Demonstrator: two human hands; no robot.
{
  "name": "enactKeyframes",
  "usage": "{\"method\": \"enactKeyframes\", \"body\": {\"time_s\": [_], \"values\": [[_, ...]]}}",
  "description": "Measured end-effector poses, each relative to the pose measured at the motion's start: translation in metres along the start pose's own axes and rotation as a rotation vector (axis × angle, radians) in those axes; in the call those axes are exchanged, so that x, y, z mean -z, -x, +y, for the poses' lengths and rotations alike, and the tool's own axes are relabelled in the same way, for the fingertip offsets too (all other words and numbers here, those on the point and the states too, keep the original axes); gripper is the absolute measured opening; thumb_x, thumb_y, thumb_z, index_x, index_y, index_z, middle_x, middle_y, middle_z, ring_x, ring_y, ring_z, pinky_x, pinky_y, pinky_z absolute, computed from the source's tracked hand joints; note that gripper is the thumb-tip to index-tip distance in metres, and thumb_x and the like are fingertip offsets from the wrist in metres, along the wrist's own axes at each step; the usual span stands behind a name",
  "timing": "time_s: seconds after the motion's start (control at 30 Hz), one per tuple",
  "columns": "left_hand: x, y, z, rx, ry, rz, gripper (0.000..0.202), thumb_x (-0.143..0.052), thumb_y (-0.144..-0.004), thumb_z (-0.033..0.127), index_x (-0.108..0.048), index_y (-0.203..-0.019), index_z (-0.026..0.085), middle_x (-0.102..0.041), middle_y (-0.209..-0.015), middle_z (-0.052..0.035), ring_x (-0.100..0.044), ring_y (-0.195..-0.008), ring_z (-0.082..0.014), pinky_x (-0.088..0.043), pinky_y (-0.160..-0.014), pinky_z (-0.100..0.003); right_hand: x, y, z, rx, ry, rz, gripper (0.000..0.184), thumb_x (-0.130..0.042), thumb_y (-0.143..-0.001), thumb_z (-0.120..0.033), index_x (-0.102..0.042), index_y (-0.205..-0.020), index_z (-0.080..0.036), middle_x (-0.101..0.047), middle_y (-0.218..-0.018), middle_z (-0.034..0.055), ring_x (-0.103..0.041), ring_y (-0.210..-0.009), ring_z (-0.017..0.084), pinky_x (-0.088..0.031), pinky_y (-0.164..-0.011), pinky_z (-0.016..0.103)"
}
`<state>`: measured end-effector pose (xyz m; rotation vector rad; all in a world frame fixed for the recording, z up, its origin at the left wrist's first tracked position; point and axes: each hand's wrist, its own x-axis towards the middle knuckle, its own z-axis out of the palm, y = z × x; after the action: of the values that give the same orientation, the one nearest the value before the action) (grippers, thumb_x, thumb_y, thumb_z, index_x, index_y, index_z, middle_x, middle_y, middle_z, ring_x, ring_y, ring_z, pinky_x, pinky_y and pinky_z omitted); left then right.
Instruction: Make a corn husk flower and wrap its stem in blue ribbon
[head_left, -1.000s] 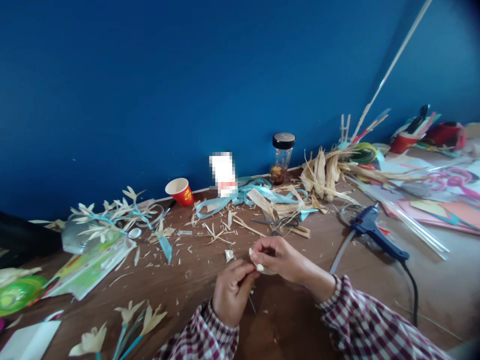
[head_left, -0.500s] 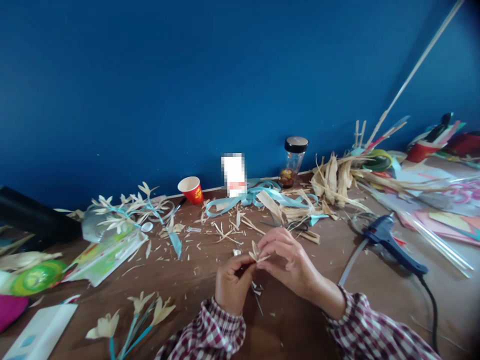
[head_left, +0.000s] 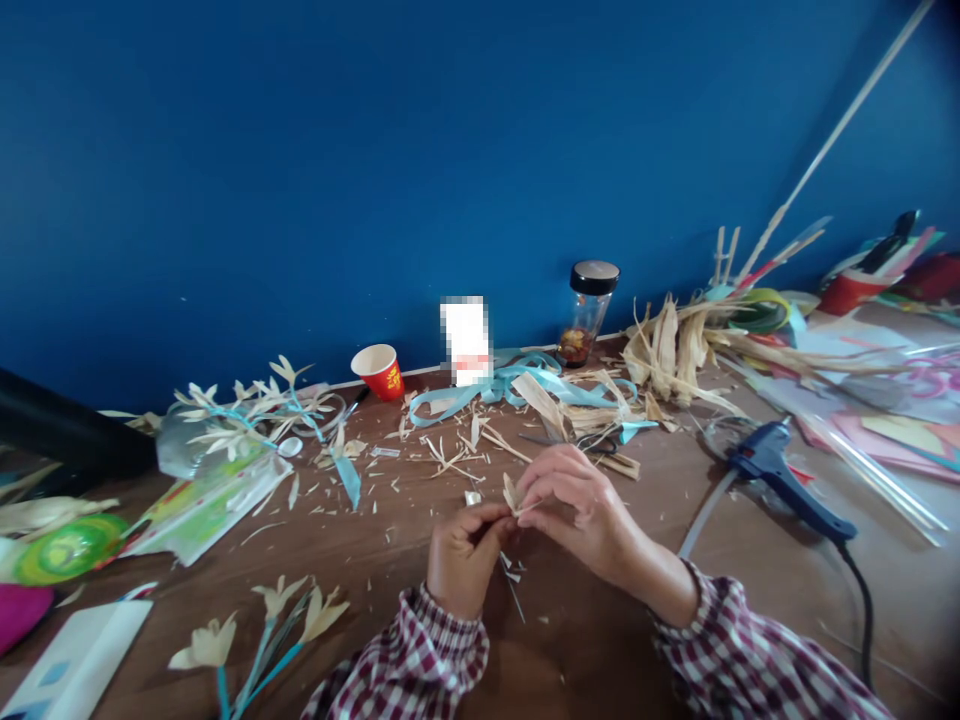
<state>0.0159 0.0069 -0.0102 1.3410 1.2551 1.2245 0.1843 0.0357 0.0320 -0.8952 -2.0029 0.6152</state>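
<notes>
My left hand [head_left: 461,555] and my right hand [head_left: 581,505] meet over the brown table [head_left: 375,590], both pinching a small pale corn-husk piece [head_left: 514,495] with pointed petals. The left fingers hold it from below, the right fingers curl over its top. A thin stem or wire [head_left: 514,590] lies on the table just under my hands. Scissors [head_left: 577,443] lie right behind my right hand among husk scraps.
A blue glue gun [head_left: 784,480] with its cable lies to the right. Dried husks [head_left: 675,350], blue ribbon [head_left: 495,385], a red paper cup [head_left: 379,370] and a jar [head_left: 589,312] stand by the blue wall. Finished husk flowers [head_left: 262,625] lie at the front left.
The husk piece has been turned and its petals now stick up between my fingers. The view has shifted slightly; both hands stay together at the same spot.
</notes>
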Motion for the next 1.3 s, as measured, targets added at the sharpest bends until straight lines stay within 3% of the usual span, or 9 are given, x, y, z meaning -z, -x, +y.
{"method": "enactKeyframes", "body": {"time_s": [0.4,0.73,0.9,1.03,1.3], "values": [[-0.004,0.003,-0.001,0.074,0.004,0.062,0.013,-0.064,-0.073,0.025,-0.072,-0.075,0.016,-0.069,-0.058,-0.0016,-0.062,-0.054,-0.0138,-0.049,-0.052,-0.022,-0.005,0.003,-0.001,0.125,0.14,0.07,0.008,-0.062,-0.08,-0.014,-0.064,-0.076,-0.02,-0.065,-0.091,0.0039,-0.055,-0.092,0.019,-0.048,-0.08,0.034],[-0.005,0.004,-0.01,0.151,0.093,0.073,0.018,-0.065,-0.073,0.03,-0.072,-0.079,0.015,-0.069,-0.06,-0.0023,-0.061,-0.055,-0.0145,-0.05,-0.054,-0.024,-0.008,0.003,0.0,0.186,0.124,0.076,0.011,-0.063,-0.079,-0.01,-0.063,-0.078,-0.021,-0.066,-0.091,0.0022,-0.053,-0.092,0.018,-0.049,-0.079,0.033],[-0.004,0.005,-0.004,0.022,-0.047,0.11,0.015,-0.063,-0.075,0.027,-0.072,-0.078,0.016,-0.069,-0.062,-0.0022,-0.062,-0.056,-0.0146,-0.05,-0.054,-0.023,-0.008,0.003,0.0,0.137,0.09,0.075,0.007,-0.065,-0.078,-0.016,-0.061,-0.082,-0.021,-0.064,-0.092,0.0036,-0.054,-0.091,0.019,-0.049,-0.079,0.035],[-0.004,0.005,-0.001,-0.11,-0.165,0.159,0.011,-0.063,-0.075,0.023,-0.072,-0.077,0.017,-0.071,-0.067,-0.003,-0.064,-0.058,-0.0152,-0.051,-0.056,-0.024,-0.008,0.002,-0.001,0.069,0.086,0.07,0.021,-0.069,-0.076,-0.023,-0.061,-0.094,-0.02,-0.063,-0.097,0.0062,-0.055,-0.093,0.02,-0.048,-0.081,0.037],[-0.004,0.007,-0.004,-0.2,-0.211,0.119,0.008,-0.062,-0.077,0.019,-0.07,-0.078,0.019,-0.07,-0.068,-0.0011,-0.065,-0.061,-0.0143,-0.051,-0.059,-0.023,-0.007,0.003,-0.004,0.103,0.094,0.093,0.005,-0.063,-0.08,-0.016,-0.063,-0.079,-0.021,-0.062,-0.096,0.0044,-0.054,-0.092,0.018,-0.048,-0.079,0.034]]}}
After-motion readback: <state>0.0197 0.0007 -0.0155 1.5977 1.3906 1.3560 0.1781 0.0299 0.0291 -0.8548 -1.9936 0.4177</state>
